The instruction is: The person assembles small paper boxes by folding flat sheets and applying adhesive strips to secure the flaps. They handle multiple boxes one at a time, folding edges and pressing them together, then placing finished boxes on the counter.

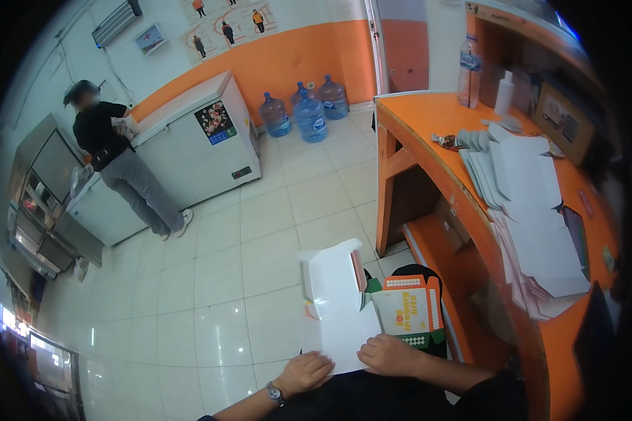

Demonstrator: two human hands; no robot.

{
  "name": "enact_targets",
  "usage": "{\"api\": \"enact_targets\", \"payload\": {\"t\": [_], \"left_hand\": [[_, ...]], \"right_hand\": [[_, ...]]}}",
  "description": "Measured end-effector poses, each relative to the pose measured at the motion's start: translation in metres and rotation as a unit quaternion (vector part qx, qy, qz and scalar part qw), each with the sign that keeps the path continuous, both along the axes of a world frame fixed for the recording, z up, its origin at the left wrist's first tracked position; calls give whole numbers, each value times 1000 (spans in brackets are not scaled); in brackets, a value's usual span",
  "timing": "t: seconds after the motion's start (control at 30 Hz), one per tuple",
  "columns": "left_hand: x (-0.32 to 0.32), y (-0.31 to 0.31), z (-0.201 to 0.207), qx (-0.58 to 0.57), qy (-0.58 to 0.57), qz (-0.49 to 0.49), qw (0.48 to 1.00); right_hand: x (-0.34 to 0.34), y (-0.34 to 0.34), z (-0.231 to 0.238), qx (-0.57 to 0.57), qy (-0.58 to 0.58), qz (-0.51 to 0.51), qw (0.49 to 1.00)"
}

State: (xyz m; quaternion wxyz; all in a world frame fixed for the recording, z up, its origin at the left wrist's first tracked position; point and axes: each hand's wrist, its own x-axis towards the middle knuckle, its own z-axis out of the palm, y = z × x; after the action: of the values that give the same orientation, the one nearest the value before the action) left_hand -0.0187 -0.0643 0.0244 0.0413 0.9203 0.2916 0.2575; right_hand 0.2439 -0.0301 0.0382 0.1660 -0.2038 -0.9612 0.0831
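A white cardboard box blank (337,326) lies unfolded over my lap, its plain inner side up and its far flaps raised. More blanks seem to be stacked beneath it, with edges showing along its right side. My left hand (304,372) is closed on the near left corner of the blank. At the near right corner my right hand (388,354) has its fingers curled over the edge. Just beyond that hand, a printed box blank (407,312) in orange, green and pale grey lies flat on a dark seat.
An orange counter (418,116) curves along my right. It bears a pile of white box blanks (534,189), a plastic water bottle (469,74), a white bottle (503,92) and a brown carton (563,119). Across the tiled floor, a person (109,140) stands at a chest freezer (196,140), near several water jugs (309,116).
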Motion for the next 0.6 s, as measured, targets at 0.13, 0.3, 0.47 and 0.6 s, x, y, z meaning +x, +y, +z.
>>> {"api": "enact_targets", "payload": {"t": [0.13,0.3,0.47,0.6], "left_hand": [[5,7,-1,-252,-37,58,965],[19,40,-2,-473,-37,174,863],[54,55,-11,-169,199,211,942],[73,59,-23,-34,66,233,970]], "right_hand": [[5,18,-9,-216,1,-22,976],[-1,50,-26,-488,0,-101,867],[-17,55,-27,-389,-67,-128,910],[-23,42,-14,-328,-30,-244,912]]}}
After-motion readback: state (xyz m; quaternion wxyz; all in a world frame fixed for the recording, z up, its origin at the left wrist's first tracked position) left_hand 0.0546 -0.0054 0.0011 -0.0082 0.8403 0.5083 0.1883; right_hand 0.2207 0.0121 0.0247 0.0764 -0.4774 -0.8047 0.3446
